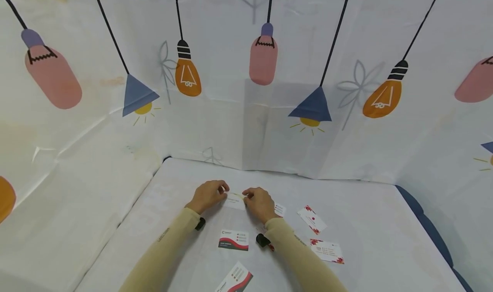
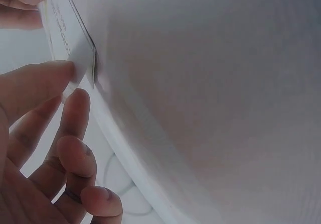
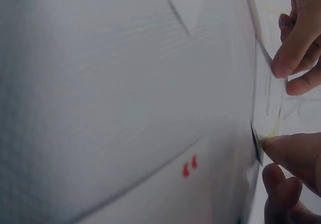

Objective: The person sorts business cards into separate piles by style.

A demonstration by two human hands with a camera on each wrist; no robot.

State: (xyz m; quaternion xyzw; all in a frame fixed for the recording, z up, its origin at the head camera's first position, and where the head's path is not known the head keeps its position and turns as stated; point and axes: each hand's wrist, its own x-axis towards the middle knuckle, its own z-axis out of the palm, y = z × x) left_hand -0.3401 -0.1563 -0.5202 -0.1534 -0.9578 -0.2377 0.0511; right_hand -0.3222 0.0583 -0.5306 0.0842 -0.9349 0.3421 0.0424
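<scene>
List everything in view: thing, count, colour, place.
Held card: 1, white with a yellow-green edge, pinched between both hands at table centre.
Red-and-dark cards: 2, white, red and dark, near side of the table.
Red-patterned cards: 3 plainly seen, white with red corners, right of the hands; one partly hidden.
Table cover: 1, white.
Backdrop cloth: 1, white, printed with lamps and bulbs, behind and beside the table.
Left hand: pinches the card.
Right hand: pinches the card.

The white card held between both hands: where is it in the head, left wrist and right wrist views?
Head: white card at table centre, pinched between left hand and right hand.
Left wrist: upper left, card seen edge-on by the fingertips.
Right wrist: right edge, card upright between fingers.
Shared landmark: the white tablecloth.
</scene>
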